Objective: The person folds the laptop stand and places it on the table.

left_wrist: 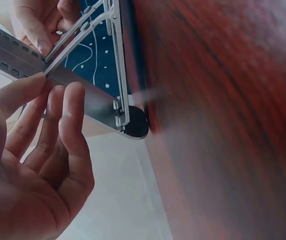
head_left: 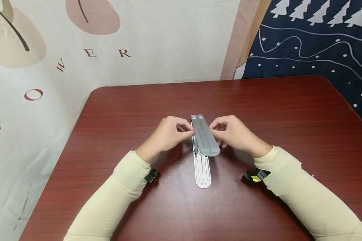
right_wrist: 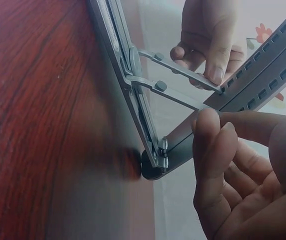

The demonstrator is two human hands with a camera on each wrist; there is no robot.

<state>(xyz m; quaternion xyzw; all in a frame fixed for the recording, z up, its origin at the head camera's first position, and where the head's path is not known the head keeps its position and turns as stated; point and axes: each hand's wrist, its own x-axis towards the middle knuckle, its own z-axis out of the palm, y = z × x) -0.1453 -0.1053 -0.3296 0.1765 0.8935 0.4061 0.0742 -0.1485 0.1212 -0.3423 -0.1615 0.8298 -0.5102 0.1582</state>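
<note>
A grey metal folding laptop stand [head_left: 205, 139] stands partly unfolded in the middle of the table, its upper plate tilted up from the hinge at the far end. Its pale lower base [head_left: 202, 170] lies along the tabletop, pointing toward me. Two thin support struts [right_wrist: 179, 96] run from the base up to the slotted underside of the upper plate. My left hand [head_left: 170, 132] pinches one strut's upper end between thumb and forefinger. On the opposite side, my right hand [head_left: 233, 132] pinches the other strut's end. Whether the strut ends sit inside the slots cannot be made out.
The reddish-brown wooden table [head_left: 123, 103] carries the stand. Behind it hang a pale printed cloth [head_left: 175, 40] and a dark blue cloth with white trees [head_left: 304, 43]. Black straps [head_left: 256, 175] circle both wrists, below cream sleeves.
</note>
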